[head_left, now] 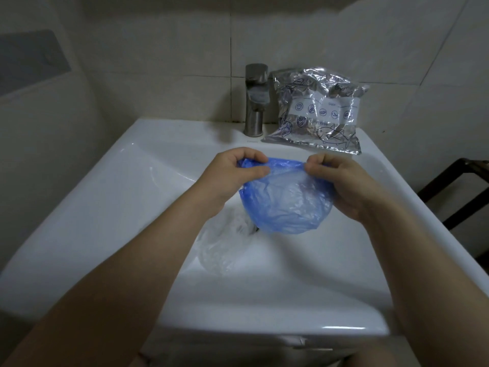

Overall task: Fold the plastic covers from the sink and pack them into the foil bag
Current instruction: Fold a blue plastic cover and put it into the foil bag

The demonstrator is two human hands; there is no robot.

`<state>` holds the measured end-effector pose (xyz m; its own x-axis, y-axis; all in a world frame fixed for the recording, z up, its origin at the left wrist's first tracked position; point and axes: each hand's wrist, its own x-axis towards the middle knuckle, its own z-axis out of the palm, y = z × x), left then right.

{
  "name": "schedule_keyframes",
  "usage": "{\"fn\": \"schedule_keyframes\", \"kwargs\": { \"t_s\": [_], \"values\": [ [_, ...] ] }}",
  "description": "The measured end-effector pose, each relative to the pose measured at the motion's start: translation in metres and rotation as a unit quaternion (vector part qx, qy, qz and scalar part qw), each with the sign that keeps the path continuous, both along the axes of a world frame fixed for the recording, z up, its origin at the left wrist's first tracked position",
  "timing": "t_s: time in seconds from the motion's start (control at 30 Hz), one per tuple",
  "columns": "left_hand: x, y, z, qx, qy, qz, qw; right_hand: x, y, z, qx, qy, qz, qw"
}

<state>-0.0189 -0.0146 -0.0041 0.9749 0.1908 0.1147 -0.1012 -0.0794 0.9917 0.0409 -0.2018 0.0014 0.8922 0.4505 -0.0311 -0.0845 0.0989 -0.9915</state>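
Note:
A blue plastic cover (288,205) hangs above the white sink (105,207), held up by its top edge. My left hand (232,176) pinches the edge's left end and my right hand (341,184) pinches its right end. A clear plastic cover (219,247) lies crumpled in the sink bowl below, partly hidden by my left forearm. The silver foil bag (317,112), printed with fish drawings, leans against the wall on the sink's back ledge, to the right of the tap.
A steel tap (255,99) stands at the back middle of the sink. Tiled walls close in behind and on both sides. A dark wooden frame (460,186) stands to the right of the sink.

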Motion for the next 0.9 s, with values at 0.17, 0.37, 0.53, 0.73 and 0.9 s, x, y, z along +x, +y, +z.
{"fn": "schedule_keyframes", "kwargs": {
  "t_s": [0.17,0.37,0.53,0.73,0.9],
  "values": [
    [0.001,0.001,-0.002,0.051,0.0,0.016,0.999,0.004,0.0,-0.006,-0.14,-0.139,-0.004,0.98],
    [0.003,-0.002,-0.005,0.095,-0.032,0.06,0.993,0.002,0.004,-0.006,-0.282,-0.325,-0.098,0.897],
    [0.005,0.004,-0.006,0.162,-0.028,0.066,0.984,0.003,0.004,-0.007,-0.268,-0.315,-0.081,0.907],
    [0.008,0.013,-0.006,0.313,-0.065,0.043,0.946,0.005,-0.006,-0.001,-0.214,-0.28,-0.043,0.935],
    [0.006,0.025,-0.002,0.261,-0.069,-0.011,0.963,0.004,-0.013,0.006,-0.056,-0.156,0.036,0.986]
  ]
}}
